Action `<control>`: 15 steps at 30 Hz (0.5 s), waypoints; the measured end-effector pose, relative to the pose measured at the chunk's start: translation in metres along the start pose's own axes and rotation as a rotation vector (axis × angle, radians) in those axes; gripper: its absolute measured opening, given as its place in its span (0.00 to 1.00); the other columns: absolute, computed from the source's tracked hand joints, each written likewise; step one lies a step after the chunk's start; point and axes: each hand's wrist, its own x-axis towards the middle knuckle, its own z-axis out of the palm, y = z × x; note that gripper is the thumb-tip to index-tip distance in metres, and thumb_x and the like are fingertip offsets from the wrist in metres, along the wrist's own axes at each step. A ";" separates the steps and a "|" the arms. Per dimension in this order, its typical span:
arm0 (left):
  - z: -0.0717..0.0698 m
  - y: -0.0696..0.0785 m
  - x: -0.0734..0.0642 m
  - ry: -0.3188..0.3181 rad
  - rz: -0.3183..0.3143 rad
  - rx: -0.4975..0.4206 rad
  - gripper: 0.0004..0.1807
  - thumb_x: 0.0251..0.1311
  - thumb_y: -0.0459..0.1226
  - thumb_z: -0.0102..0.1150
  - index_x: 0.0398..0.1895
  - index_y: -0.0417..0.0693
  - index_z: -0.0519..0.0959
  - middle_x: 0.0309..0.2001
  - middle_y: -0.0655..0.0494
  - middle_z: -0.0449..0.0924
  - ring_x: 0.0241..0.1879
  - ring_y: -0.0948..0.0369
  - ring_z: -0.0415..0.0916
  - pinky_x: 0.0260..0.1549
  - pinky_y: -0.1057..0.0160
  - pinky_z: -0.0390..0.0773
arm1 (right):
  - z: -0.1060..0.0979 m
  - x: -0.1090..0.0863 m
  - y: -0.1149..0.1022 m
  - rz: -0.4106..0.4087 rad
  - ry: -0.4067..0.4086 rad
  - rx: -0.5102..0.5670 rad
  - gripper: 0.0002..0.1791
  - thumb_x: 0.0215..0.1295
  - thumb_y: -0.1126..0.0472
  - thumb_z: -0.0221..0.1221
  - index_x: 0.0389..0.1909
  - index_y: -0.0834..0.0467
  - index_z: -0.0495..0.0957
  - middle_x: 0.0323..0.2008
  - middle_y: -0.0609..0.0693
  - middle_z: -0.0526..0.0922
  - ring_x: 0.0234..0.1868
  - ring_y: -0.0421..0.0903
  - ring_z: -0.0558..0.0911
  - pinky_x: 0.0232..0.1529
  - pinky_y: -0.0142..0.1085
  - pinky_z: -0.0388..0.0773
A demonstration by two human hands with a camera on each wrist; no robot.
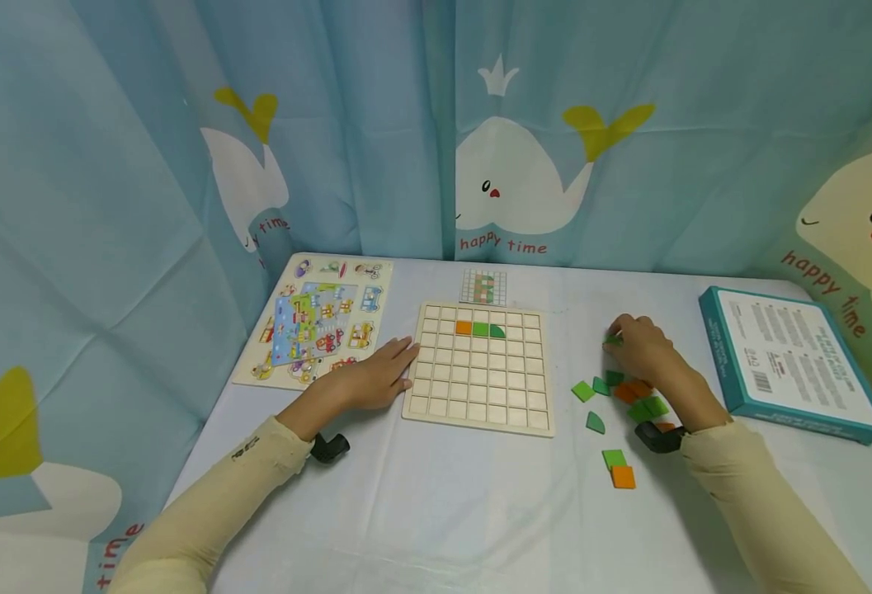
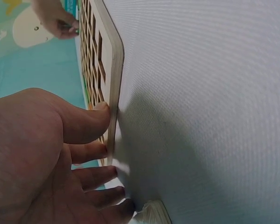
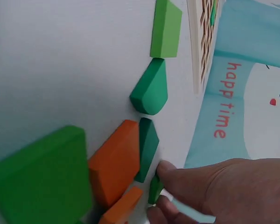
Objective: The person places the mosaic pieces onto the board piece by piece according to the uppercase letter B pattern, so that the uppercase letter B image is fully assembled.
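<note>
A square wooden grid board (image 1: pixel 480 371) lies on the table; an orange square tile (image 1: pixel 464 327), a light green square tile (image 1: pixel 481 329) and a dark green quarter-round tile (image 1: pixel 497 331) sit in its cells near the far side. My left hand (image 1: pixel 376 375) touches the board's left edge, its fingers fairly straight, as the left wrist view shows. Right of the board, my right hand (image 1: pixel 639 346) pinches a small green tile (image 3: pixel 155 188) between thumb and fingertip. Below that hand lie several loose pieces, among them an orange tile (image 3: pixel 115 163) and a green quarter-round tile (image 3: pixel 151 88).
Behind the board lies a small pattern card (image 1: pixel 483 288). A picture puzzle board (image 1: pixel 257 371) with cards on top is at the left. The teal box (image 1: pixel 799 363) stands at the right. A light green tile (image 1: pixel 614 459) and an orange tile (image 1: pixel 624 477) lie nearer the front.
</note>
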 end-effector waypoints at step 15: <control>-0.001 0.001 0.000 -0.002 -0.004 0.004 0.36 0.85 0.42 0.42 0.86 0.37 0.44 0.86 0.38 0.39 0.85 0.41 0.37 0.82 0.45 0.47 | 0.001 -0.001 0.013 -0.145 -0.019 0.067 0.20 0.78 0.68 0.55 0.63 0.77 0.69 0.58 0.78 0.69 0.58 0.73 0.72 0.60 0.67 0.74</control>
